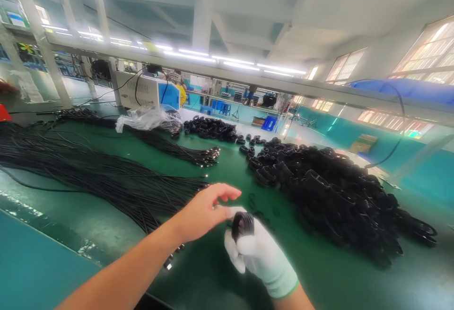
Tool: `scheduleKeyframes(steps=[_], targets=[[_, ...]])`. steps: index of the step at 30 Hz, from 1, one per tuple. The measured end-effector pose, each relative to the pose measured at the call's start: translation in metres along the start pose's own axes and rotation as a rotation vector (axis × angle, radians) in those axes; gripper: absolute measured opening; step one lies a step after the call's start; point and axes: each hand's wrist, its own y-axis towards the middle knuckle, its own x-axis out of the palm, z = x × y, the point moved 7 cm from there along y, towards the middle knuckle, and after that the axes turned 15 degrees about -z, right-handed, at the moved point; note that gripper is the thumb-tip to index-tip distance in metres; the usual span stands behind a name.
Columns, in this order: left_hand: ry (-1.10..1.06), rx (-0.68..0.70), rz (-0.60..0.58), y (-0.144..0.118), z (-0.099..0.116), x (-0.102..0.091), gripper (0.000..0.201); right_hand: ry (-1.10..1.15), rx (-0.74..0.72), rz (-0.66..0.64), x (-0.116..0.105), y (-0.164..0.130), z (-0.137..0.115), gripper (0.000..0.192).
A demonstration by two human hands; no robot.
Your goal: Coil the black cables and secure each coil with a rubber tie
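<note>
My right hand (260, 253), in a white glove, is closed around a small coiled black cable bundle (243, 225) held upright above the green table (312, 272). My bare left hand (204, 210) reaches across from the left, and its thumb and fingers pinch at the top of the same coil. A long spread of loose black cables (88, 170) lies just left of my hands, its plug ends close to my left wrist.
A big heap of coiled black cables (336, 192) fills the table to the right. A smaller heap (211, 128) and a clear plastic bag (145, 118) lie farther back. A white machine (147, 92) stands behind them. People work in the distance.
</note>
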Motion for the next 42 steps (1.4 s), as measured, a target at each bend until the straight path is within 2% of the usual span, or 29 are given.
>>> scheduleKeyframes(steps=[3,5,7,9,11,14,16,18,20,24,27,30,36,40,42], targets=[[0.315,0.060,-0.048,0.002,0.013,0.007,0.031,0.107,0.063,-0.073,0.001,0.001,0.010,0.046],[0.327,0.006,-0.026,0.005,0.009,0.002,0.024,0.175,0.003,0.026,-0.006,0.001,0.011,0.042],[0.214,-0.064,-0.046,0.007,-0.001,-0.004,0.031,0.233,-0.042,0.170,-0.014,0.000,0.012,0.034],[0.066,-0.099,-0.116,0.009,-0.012,-0.005,0.039,0.277,0.004,0.220,-0.014,0.002,0.016,0.034],[-0.077,-0.123,-0.127,0.011,-0.021,-0.006,0.036,0.242,0.055,0.212,-0.010,0.006,0.016,0.042],[-0.207,-0.165,-0.069,0.012,-0.033,-0.006,0.034,0.009,0.053,0.233,-0.011,0.008,0.004,0.042],[-0.246,-0.187,-0.028,0.011,-0.038,-0.004,0.034,-0.122,0.070,0.263,-0.015,0.006,-0.002,0.057],[-0.273,-0.188,0.069,0.006,-0.041,-0.005,0.029,-0.136,0.092,0.279,-0.018,0.004,-0.003,0.061],[-0.307,-0.186,0.132,-0.002,-0.043,-0.004,0.019,-0.086,0.090,0.262,-0.017,0.003,-0.001,0.054],[-0.395,-0.213,0.060,-0.010,-0.052,0.012,0.010,-0.086,0.116,0.199,-0.011,0.006,0.005,0.051],[-0.452,-0.199,0.053,-0.014,-0.057,0.019,0.010,-0.161,0.124,0.205,-0.009,0.007,0.006,0.049],[-0.509,-0.174,0.006,-0.015,-0.059,0.026,0.008,-0.128,0.147,0.201,-0.009,0.005,0.009,0.047],[-0.328,-0.172,-0.010,-0.016,-0.057,0.024,0.010,-0.028,0.167,0.213,-0.009,0.003,0.016,0.049],[-0.288,-0.204,-0.121,-0.016,-0.052,0.022,0.016,0.051,0.149,0.187,-0.006,0.002,0.020,0.039],[-0.060,-0.238,0.003,-0.020,-0.048,0.008,0.016,0.070,0.150,0.199,-0.008,0.002,0.020,0.039]])
